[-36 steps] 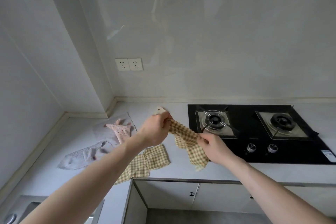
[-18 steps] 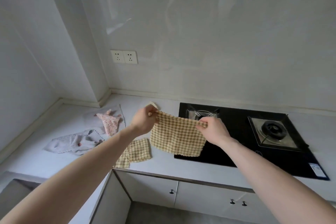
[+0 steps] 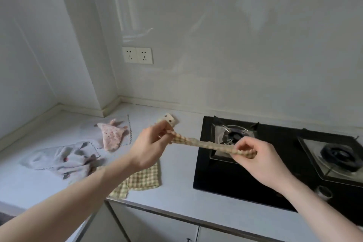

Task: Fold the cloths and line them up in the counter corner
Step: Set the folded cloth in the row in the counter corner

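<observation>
A yellow checked cloth [image 3: 206, 145] is stretched edge-on above the counter between both hands. My left hand [image 3: 151, 143] pinches its left end and my right hand [image 3: 255, 160] grips its right end over the stove's left side. A second yellow checked cloth [image 3: 143, 180] lies flat on the counter under my left forearm. A crumpled grey cloth [image 3: 64, 160] lies left of it. Behind that sits a pink dotted cloth [image 3: 112, 135] on a pale flat cloth [image 3: 127, 122]. A small cream dotted cloth [image 3: 169, 120] peeks out behind my left hand.
A black gas stove [image 3: 275, 169] with two burners fills the counter's right part. The counter corner [image 3: 64, 108] lies at the back left, beside a wall column. A double wall socket [image 3: 137, 55] is above. Cabinet doors [image 3: 157, 228] run below the counter edge.
The checked cloth went from bunched, to hanging spread flat facing me, to a thin horizontal band seen edge-on. Both hands kept hold of it and the view shifted closer.
</observation>
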Available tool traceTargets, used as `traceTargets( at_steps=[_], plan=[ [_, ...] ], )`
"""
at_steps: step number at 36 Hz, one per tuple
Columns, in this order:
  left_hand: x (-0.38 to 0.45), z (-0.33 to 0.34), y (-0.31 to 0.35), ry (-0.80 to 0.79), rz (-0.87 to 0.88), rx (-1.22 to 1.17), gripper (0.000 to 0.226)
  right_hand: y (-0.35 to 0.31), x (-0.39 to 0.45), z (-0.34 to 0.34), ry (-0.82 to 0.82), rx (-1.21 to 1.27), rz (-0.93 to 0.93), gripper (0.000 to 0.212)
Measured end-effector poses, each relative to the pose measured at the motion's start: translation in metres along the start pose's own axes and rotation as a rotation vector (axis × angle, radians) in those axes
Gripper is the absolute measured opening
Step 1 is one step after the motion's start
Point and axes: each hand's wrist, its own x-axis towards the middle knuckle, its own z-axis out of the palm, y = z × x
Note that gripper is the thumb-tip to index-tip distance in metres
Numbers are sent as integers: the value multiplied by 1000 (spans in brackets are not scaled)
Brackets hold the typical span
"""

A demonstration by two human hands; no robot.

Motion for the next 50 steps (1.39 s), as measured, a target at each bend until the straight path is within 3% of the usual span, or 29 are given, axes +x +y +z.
traceTargets(
  at_steps=[10,13,16,20,28,33,41,50],
  plan=[
    [-45,84,-136,-169,83,277,18,124,-35,106,-153,-83,25,18],
    [-53,96,-161,-174,108,301,15,143,-42,123,-86,-93,-27,15],
    [-62,105,-175,-158,119,322,14,155,-52,132,4,-76,-61,25],
    [-76,112,-178,-107,109,273,13,158,-68,138,52,-107,-73,34],
    [-104,109,-161,-98,61,348,9,145,-98,135,15,-149,-12,28],
    [-116,94,-143,-191,63,355,7,136,-115,125,-46,-235,11,21],
    [-119,82,-124,-162,74,290,14,116,-120,103,49,-209,19,9],
    [-83,90,-134,-31,-70,322,11,109,-69,105,201,-62,150,31]
  ],
)
